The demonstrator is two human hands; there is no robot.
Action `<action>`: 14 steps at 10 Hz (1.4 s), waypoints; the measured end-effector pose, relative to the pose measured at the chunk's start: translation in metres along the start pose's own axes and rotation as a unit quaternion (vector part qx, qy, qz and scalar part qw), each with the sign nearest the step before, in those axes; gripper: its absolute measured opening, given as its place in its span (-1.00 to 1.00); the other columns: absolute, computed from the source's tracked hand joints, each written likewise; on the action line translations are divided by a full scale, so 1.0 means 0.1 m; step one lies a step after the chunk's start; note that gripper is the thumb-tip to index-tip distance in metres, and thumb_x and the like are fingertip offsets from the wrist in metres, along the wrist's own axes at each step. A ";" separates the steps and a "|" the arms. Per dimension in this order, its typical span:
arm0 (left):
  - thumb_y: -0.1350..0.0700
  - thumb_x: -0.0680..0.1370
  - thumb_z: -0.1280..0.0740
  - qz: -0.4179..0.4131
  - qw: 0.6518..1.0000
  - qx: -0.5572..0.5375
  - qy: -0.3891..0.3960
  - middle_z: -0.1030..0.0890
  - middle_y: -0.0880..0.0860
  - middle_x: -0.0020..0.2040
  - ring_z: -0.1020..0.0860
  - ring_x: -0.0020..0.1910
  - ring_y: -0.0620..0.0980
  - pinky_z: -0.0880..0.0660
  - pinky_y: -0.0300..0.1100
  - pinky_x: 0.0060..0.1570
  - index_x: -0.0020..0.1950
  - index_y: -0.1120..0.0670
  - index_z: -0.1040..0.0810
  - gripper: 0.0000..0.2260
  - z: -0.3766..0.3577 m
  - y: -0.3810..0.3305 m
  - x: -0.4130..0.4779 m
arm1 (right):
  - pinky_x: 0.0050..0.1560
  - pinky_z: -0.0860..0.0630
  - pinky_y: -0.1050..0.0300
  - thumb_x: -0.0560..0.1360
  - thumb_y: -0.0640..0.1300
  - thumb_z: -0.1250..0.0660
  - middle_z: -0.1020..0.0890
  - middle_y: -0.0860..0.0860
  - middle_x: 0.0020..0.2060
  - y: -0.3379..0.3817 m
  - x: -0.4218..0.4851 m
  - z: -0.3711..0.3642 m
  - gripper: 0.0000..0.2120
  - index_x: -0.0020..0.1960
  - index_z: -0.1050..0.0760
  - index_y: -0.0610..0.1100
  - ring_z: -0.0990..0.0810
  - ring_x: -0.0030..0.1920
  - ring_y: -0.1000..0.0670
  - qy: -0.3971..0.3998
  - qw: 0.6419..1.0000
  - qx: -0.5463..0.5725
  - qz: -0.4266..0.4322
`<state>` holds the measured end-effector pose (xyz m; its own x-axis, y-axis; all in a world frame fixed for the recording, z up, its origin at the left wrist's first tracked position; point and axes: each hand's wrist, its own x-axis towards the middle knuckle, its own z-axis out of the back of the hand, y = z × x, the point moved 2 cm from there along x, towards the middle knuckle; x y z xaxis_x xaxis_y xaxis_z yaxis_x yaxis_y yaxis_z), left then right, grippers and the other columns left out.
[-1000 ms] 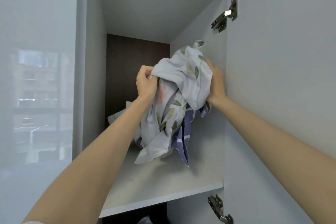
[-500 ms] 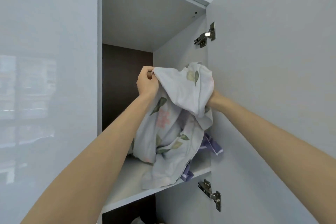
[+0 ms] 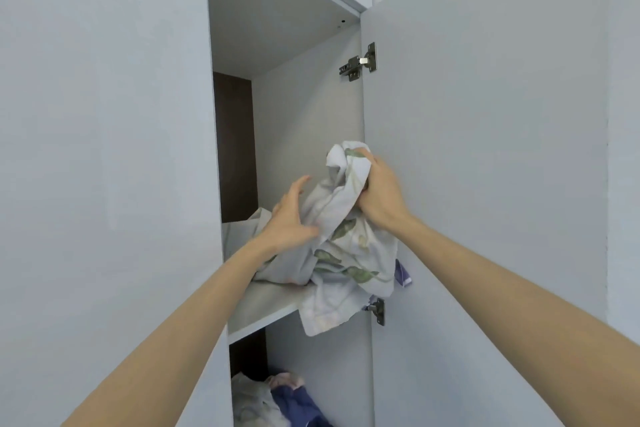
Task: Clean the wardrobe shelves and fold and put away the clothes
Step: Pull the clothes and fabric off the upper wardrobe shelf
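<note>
**Floral cloth held at the shelf's front edge**

The wardrobe (image 3: 304,121) stands with its right-side door (image 3: 485,156) swung open. Both hands reach up to the upper shelf (image 3: 263,308), where a pale floral cloth (image 3: 349,253) printed with green leaves lies crumpled. The right hand (image 3: 379,196) grips the cloth's bunched top, fingers curled tight round it, just beside the door's inner edge. The left hand (image 3: 289,218), at about 8 o'clock from the right one, lies spread against the cloth's side. Its fingers are straight and splayed, its thumb presses into the fabric, and it clasps nothing.

The cloth's bulk rests on the shelf. Its rear part trails back toward 10 o'clock behind the left wrist, while a lower flap spills over the shelf's front lip and hangs toward 6 o'clock. A purple scrap (image 3: 402,274) peeks out at 3 o'clock of the cloth, against the door; whether it belongs to the same cloth I cannot tell.

The upper hinge (image 3: 360,63) sits at 12 o'clock of the right hand and the lower hinge (image 3: 378,311) at 6 o'clock of it, just beside the hanging flap. A dark brown back panel (image 3: 235,149) shows at the rear.

Beneath the shelf, at 6 o'clock in the view, loose clothes lie heaped: a pale garment (image 3: 249,399), a dark blue garment (image 3: 294,404) at its 3 o'clock, and a pink piece (image 3: 287,380) above the blue.
</note>
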<state>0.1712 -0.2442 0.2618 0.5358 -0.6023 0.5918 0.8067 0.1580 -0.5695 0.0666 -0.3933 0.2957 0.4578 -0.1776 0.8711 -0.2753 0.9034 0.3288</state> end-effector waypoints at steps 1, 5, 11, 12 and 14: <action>-0.07 0.27 -0.54 0.028 0.995 0.096 0.024 -0.25 -0.01 0.49 -0.19 0.47 0.16 -0.27 0.14 0.37 0.54 -0.15 0.00 -0.01 -0.23 0.38 -0.02 | 0.01 -0.33 0.23 0.50 -0.24 -0.28 -0.48 -0.01 0.14 0.02 -0.08 0.02 -0.56 0.37 -0.40 -0.06 -0.47 0.07 0.00 -0.007 1.000 0.006 -0.012; 0.17 0.60 -0.11 0.071 0.913 0.389 -0.100 -0.56 0.18 0.09 -0.54 0.02 0.20 -0.39 -0.07 -0.15 0.18 0.09 -0.43 -0.81 -0.43 0.52 0.16 | 0.05 -0.40 -0.03 0.55 -0.24 -0.19 -0.31 -0.21 0.27 -0.72 -0.44 -0.21 -0.58 0.41 -0.35 -0.10 -0.40 0.18 -0.25 0.077 0.963 -0.258 -0.016; 0.40 0.52 -0.18 -0.119 0.945 -0.218 -0.212 -0.55 0.08 0.02 -0.56 -0.06 -0.16 -0.49 -0.25 -0.08 0.01 0.08 -0.44 -0.76 -0.06 -1.06 0.62 | 0.00 -0.30 0.26 0.54 -0.08 -0.29 -0.38 0.10 0.22 -0.20 0.05 0.81 -0.69 0.27 -0.47 0.12 -0.31 0.17 0.10 -0.186 0.978 -0.072 0.060; 0.38 0.56 -0.18 -0.124 0.943 -0.249 -0.182 -0.50 -0.08 -0.07 -0.50 -0.25 -0.44 -0.45 -0.47 -0.17 0.06 0.13 -0.44 -0.81 -0.32 -1.27 0.39 | 0.00 -0.41 0.13 0.52 -0.08 -0.26 -0.36 0.19 0.15 -0.21 -0.21 1.17 -0.72 0.22 -0.48 0.06 -0.36 0.16 0.06 -0.164 0.980 -0.103 0.047; 0.39 0.51 -0.19 -0.120 0.936 -0.320 -0.081 -0.54 -0.11 -0.06 -0.57 0.00 -0.04 -0.53 -0.22 -0.02 0.03 0.04 -0.52 -0.72 -1.03 -1.77 -0.09 | 0.10 -0.50 -0.06 0.48 -0.16 -0.32 -0.40 0.07 0.23 -0.28 -0.98 1.94 -0.73 0.17 -0.52 -0.11 -0.45 0.18 -0.06 -0.116 0.978 -0.168 -0.032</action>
<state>-0.0023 -0.3471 0.2984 0.4316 -0.4249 0.7957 0.6223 -0.4984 -0.6036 -0.1346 -0.4763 0.2716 0.2502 -0.2868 0.9247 0.0599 0.9579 0.2809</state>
